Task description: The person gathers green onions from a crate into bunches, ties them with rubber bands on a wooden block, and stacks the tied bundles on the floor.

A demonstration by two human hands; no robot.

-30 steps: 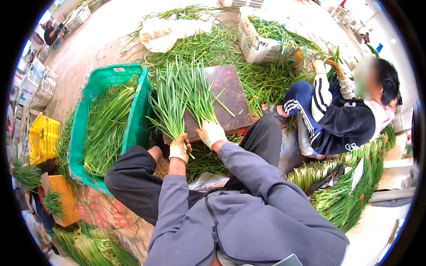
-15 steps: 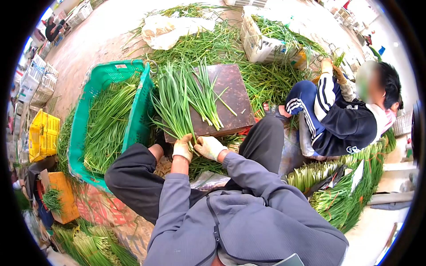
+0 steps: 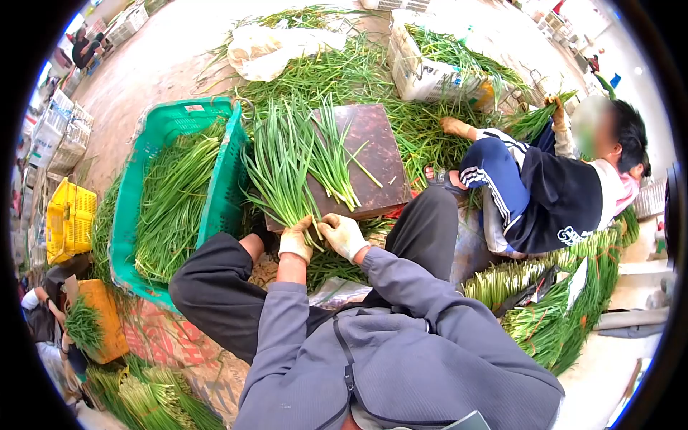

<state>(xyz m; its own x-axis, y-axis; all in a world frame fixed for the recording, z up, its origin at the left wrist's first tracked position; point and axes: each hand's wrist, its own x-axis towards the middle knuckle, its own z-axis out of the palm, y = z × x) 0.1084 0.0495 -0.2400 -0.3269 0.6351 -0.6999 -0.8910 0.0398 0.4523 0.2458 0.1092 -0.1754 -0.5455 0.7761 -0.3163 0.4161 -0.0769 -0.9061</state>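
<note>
My left hand (image 3: pixel 296 241), in a pale glove, is closed round the lower ends of a bunch of garlic chives (image 3: pixel 281 161). The leaves fan out away from me over the near-left corner of a dark wooden block (image 3: pixel 365 154). My right hand (image 3: pixel 343 236), also gloved, is just right of the left, its thumb and fingers pinched together by the stem ends; whatever is between them is too small to make out. A smaller pile of chives (image 3: pixel 334 168) lies on the block, with one loose stalk beside it.
A green crate (image 3: pixel 231 168) of chives stands at my left, a white crate (image 3: pixel 419 75) at the back. A co-worker (image 3: pixel 562 190) sits at right near tied bundles (image 3: pixel 559 322). Loose chives (image 3: pixel 344 68) cover the floor beyond the block. A yellow crate (image 3: pixel 72 221) is far left.
My hands stay almost in place at the stem ends. The co-worker has lowered one hand to the loose chives and raises a bunch in the other. At lower left, another person's arms have come into view with greens.
</note>
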